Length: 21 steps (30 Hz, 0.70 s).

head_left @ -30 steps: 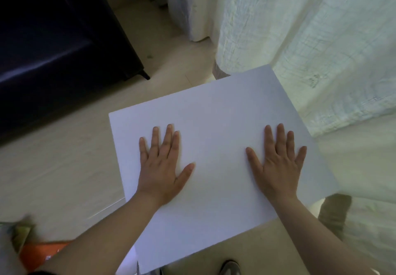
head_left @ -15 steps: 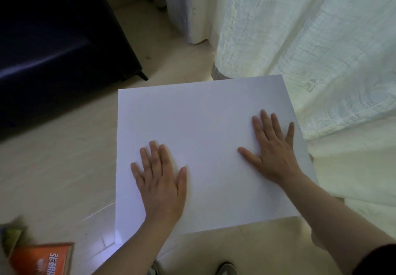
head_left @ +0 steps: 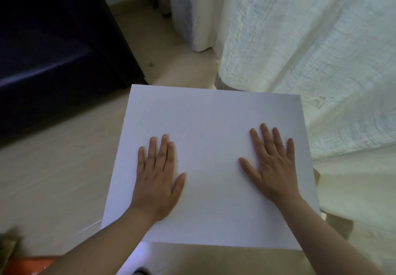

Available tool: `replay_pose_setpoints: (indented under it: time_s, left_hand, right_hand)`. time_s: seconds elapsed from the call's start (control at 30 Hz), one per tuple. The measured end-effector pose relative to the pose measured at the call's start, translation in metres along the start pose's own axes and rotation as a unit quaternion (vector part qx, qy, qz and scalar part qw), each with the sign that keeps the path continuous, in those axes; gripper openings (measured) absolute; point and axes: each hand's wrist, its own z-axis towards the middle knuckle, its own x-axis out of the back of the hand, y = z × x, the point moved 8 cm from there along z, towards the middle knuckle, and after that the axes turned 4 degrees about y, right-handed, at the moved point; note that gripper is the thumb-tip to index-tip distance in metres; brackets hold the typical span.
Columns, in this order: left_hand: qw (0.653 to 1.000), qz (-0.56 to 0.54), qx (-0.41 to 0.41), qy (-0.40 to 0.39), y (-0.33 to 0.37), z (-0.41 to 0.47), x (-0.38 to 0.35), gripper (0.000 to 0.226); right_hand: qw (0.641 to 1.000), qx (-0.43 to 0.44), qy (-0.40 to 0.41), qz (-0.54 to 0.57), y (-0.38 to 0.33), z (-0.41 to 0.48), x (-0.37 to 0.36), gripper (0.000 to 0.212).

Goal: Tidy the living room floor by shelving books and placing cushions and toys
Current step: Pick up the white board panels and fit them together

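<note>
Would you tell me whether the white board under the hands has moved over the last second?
Yes. The white board has turned clockwise: its far left corner has swung up close to the foot of the dark sofa.

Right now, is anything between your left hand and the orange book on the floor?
Nothing visible does. The left hand lies flat on the white surface; the orange book lies on the floor to its lower left, by the forearm, mostly cut off at the frame's edge.

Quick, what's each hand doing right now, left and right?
Left hand: open, fingers straight, flat on the white board, holding nothing.
Right hand: open, fingers spread, flat on the same board, holding nothing.
</note>
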Motion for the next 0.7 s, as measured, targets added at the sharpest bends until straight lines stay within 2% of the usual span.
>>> replay_pose_setpoints:
  time_s: [0.33,0.7]
  left_hand:
    - [0.994,0.002,-0.104,-0.023,-0.035,0.082,0.012,0.071]
    - [0.965,0.024,-0.258,-0.039,-0.06,0.206,0.025,0.071]
  right_hand:
    - [0.991,-0.134,0.019,0.018,-0.015,0.022,0.0,0.072]
    - [0.954,-0.296,0.042,0.026,-0.041,0.059,0.0,0.075]
